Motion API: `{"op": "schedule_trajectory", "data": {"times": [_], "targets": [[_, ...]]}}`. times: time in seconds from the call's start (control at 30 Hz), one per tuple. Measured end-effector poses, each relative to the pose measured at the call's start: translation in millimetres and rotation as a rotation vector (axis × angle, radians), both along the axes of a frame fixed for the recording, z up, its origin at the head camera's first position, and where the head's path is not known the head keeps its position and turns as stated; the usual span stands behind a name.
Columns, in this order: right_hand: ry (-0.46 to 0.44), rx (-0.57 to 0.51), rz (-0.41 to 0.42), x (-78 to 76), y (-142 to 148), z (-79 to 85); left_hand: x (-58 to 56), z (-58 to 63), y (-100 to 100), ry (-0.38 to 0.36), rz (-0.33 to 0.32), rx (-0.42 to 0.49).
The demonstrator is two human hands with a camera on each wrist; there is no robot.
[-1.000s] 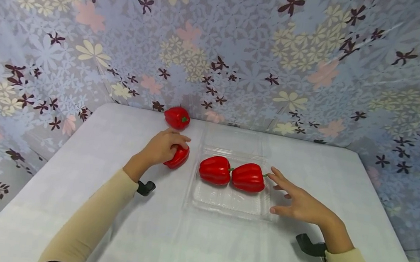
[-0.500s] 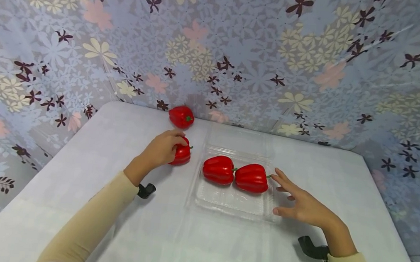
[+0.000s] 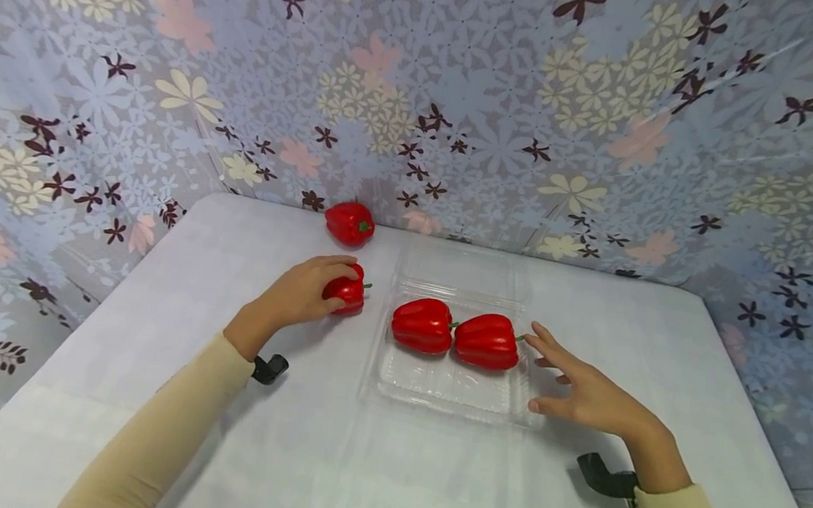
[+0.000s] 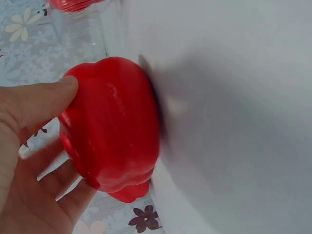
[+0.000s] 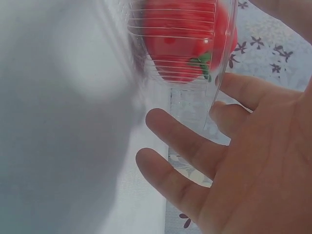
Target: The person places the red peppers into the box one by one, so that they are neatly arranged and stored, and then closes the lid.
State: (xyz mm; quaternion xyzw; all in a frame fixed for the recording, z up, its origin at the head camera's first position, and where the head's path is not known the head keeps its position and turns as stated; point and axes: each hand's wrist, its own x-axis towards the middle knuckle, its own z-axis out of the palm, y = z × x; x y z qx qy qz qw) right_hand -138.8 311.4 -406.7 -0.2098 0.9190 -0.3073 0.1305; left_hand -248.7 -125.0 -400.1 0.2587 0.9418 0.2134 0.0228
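Red pepper sits pinched by fingers of our left hand. Our right hand, fingers spread, is beside the clear tray.

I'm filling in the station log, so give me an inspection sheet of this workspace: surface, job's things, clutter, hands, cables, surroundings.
Surface: white table.
Job's things: clear plastic tray with two red peppers inside, side by side; held pepper left of the tray, lifted or resting unclear; far pepper near the back edge.
Clutter: nothing seen.
Hands: left hand grips the held pepper; right hand, fingers spread, at the tray's right side, contact unclear; black device at each wrist.
Cables: nothing seen.
Surroundings: floral backdrop behind the table.
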Motion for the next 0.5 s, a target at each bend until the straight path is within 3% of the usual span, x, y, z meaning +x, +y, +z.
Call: {"op": "schedule_trajectory", "data": {"times": [0.2, 0.5], "targets": [[0.016, 0.0, 0.006, -0.7, 1.9, 2.0, 0.9, -3.4, -2.8, -0.015, 0.027, 0.015], [-0.016, -0.001, -0.015, 1.4, 0.9, 0.0, 4.5, -6.3, -0.9, 0.023, 0.05, -0.026]]}}
